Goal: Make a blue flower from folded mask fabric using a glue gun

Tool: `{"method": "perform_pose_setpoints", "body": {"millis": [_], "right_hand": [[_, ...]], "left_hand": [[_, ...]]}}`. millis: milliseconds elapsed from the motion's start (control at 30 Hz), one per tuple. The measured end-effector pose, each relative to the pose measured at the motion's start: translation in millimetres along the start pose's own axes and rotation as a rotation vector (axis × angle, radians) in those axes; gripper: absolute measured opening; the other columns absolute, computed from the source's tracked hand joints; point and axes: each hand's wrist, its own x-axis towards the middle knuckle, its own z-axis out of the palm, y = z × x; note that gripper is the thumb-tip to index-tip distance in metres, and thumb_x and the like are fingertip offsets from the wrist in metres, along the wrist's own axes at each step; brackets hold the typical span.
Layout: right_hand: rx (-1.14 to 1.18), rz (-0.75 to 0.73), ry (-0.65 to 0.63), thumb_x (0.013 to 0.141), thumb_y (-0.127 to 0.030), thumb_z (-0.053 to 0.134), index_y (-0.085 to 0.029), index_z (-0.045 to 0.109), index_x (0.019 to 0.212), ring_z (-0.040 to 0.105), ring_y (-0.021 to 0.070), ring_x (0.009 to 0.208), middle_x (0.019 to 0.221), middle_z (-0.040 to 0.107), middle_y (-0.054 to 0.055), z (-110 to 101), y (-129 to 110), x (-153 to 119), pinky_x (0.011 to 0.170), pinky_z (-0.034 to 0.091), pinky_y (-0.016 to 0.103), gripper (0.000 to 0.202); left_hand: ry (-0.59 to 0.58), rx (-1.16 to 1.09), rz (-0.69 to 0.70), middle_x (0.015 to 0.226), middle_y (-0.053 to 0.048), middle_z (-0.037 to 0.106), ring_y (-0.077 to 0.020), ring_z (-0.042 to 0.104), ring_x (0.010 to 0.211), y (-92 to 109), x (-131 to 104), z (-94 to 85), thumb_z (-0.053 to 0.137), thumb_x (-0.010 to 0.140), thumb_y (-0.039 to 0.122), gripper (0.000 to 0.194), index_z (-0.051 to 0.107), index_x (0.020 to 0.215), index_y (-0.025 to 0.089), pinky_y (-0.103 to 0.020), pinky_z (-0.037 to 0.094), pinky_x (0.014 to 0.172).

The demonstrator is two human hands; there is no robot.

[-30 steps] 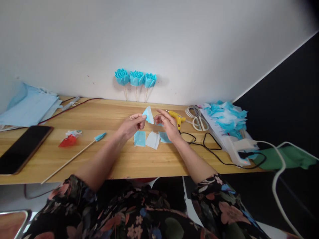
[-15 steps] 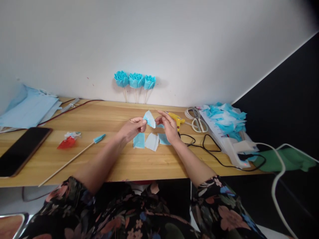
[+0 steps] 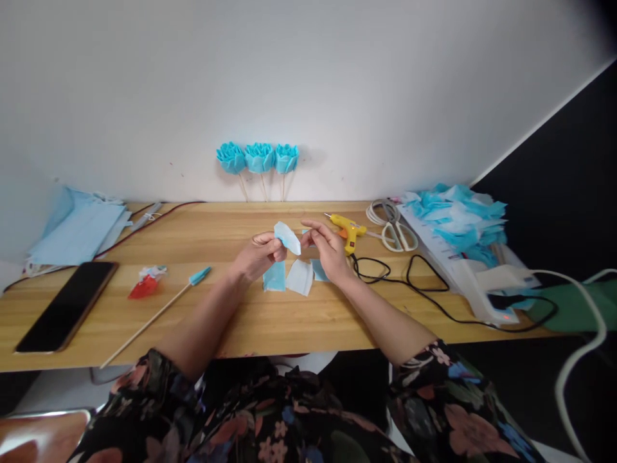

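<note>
My left hand [image 3: 260,255] pinches a petal-shaped piece of pale blue and white non-woven fabric [image 3: 288,238] between thumb and fingers. My right hand [image 3: 328,247] is just right of it, index finger stretched out and the other fingers loosely bent, with nothing visible in it. On the table below lie a blue cut piece [image 3: 274,278], a white cut piece [image 3: 299,278] and another blue one [image 3: 319,271], partly behind my right hand. A wooden stick [image 3: 149,323] with a blue wrapped tip [image 3: 200,276] lies beyond my left forearm.
Three blue fabric flowers [image 3: 260,157] lean on the wall. Rightward are a yellow glue gun [image 3: 348,230], scissors [image 3: 399,236], a heap of blue scraps [image 3: 463,215] and a power strip [image 3: 486,302] with cords. Leftward are face masks [image 3: 77,228], a phone [image 3: 67,307] and a red packet [image 3: 143,286].
The fabric piece in my left hand has tilted flatter. My right hand stays beside it with its fingers a little shifted. The whole view has shifted slightly.
</note>
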Motion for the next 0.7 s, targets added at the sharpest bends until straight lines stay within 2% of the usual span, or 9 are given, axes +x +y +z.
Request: {"method": "perform_pose_setpoints", "body": {"millis": [100,300,467,700], "right_hand": [[0.025,-0.02,0.005,0.096,-0.041,0.05,-0.022,0.065,0.116,0.059,0.0142,0.069,0.073,0.063,-0.001,0.7,-0.9,0.9,0.072,0.05,0.031,0.032],[0.023,0.018,0.077,0.094,-0.036,0.047,-0.021,0.062,0.12,0.044,0.0126,0.055,0.057,0.042,-0.008,-2.0,0.5,4.9,0.06,0.041,0.028,0.034],[0.023,0.044,0.038,0.094,-0.038,0.048,-0.02,0.062,0.123,0.041,0.0116,0.054,0.057,0.039,-0.009,-2.8,2.2,4.5,0.058,0.038,0.028,0.036],[0.025,0.085,-0.027,0.093,-0.043,0.054,-0.019,0.067,0.115,0.038,0.0105,0.053,0.059,0.04,-0.007,-0.2,-4.0,-0.8,0.054,0.031,0.027,0.036]], "left_hand": [[0.023,-0.025,0.003,0.05,0.005,0.04,-0.0084,0.039,0.051,-0.9,1.7,-1.3,0.091,0.06,0.055,0.055,0.052,0.053,0.017,-0.028,0.031,0.056],[0.057,-0.066,-0.017,0.049,0.005,0.038,-0.0082,0.038,0.05,-2.4,3.9,-3.7,0.092,0.058,0.056,0.06,0.046,0.054,0.018,-0.027,0.028,0.054],[0.059,-0.095,-0.013,0.047,0.007,0.033,-0.0065,0.032,0.047,-1.6,4.1,-4.9,0.091,0.061,0.056,0.062,0.042,0.055,0.018,-0.026,0.026,0.052],[0.035,-0.104,-0.015,0.046,0.006,0.035,-0.0062,0.035,0.047,-3.1,3.4,-5.6,0.089,0.065,0.054,0.061,0.042,0.053,0.016,-0.024,0.028,0.053]]}}
